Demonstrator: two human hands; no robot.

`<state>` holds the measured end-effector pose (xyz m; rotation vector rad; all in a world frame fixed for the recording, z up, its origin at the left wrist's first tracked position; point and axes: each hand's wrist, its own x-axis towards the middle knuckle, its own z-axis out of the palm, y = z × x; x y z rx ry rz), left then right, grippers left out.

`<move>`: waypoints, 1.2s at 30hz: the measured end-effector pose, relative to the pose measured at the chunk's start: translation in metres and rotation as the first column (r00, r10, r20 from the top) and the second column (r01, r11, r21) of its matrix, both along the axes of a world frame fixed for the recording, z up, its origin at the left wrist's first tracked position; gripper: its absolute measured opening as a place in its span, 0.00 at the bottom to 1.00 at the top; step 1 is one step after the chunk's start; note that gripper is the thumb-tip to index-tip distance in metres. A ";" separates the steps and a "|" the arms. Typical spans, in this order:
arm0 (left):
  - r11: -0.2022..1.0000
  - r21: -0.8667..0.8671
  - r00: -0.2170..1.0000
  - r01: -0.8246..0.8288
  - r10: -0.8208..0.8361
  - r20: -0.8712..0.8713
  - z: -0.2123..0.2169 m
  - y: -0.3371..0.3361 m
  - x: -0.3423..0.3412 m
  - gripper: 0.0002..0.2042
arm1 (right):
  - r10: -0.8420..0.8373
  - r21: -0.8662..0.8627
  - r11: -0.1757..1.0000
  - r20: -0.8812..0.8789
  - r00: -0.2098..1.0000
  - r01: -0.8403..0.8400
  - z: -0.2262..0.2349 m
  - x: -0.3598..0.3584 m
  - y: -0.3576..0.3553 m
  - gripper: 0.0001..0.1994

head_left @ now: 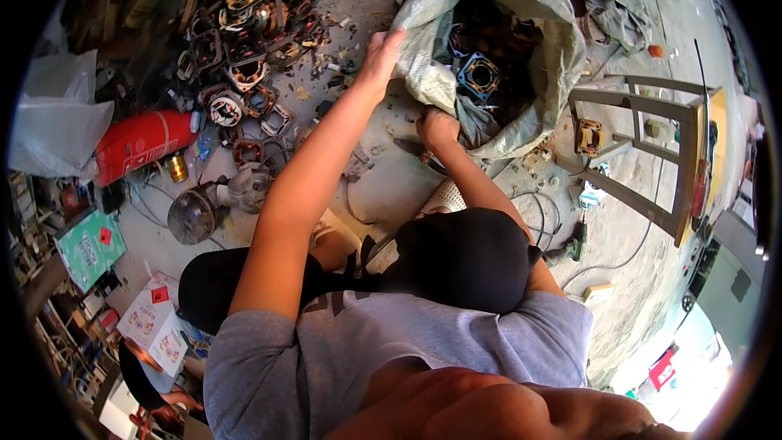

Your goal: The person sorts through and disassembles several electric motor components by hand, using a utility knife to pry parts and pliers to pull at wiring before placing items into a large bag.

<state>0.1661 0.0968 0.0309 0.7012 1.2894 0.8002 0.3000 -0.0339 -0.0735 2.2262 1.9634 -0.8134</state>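
A pale grey-green woven sack stands on the floor in front of me, its mouth spread wide. Dark motor parts fill its inside, among them a square blue frame with a round opening. My left hand is closed on the sack's left side, with its fingertips partly hidden by the fabric. Lower down, at the near edge, my right hand is a fist around a fold of the same sack.
Many similar square frames lie heaped at the left. Nearer are a red bag and a clear rounded container. A wooden stool frame lies at the right, with a green power tool and cables by my knee.
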 end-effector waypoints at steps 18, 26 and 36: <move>0.943 -0.162 0.756 0.292 -0.123 0.643 0.018 -0.029 -0.078 0.23 | 0.052 0.005 0.995 -0.878 0.476 -0.100 0.208 0.143 0.047 0.16; 0.992 0.047 0.992 0.120 -0.119 -0.028 0.015 -0.011 -0.092 0.30 | 0.041 0.798 0.598 -0.121 0.992 0.072 0.197 0.191 0.220 0.10; 0.556 0.622 0.418 0.551 0.461 -0.783 0.038 0.008 -0.069 0.19 | 0.217 0.394 0.917 -0.615 0.759 0.057 0.190 0.086 0.089 0.17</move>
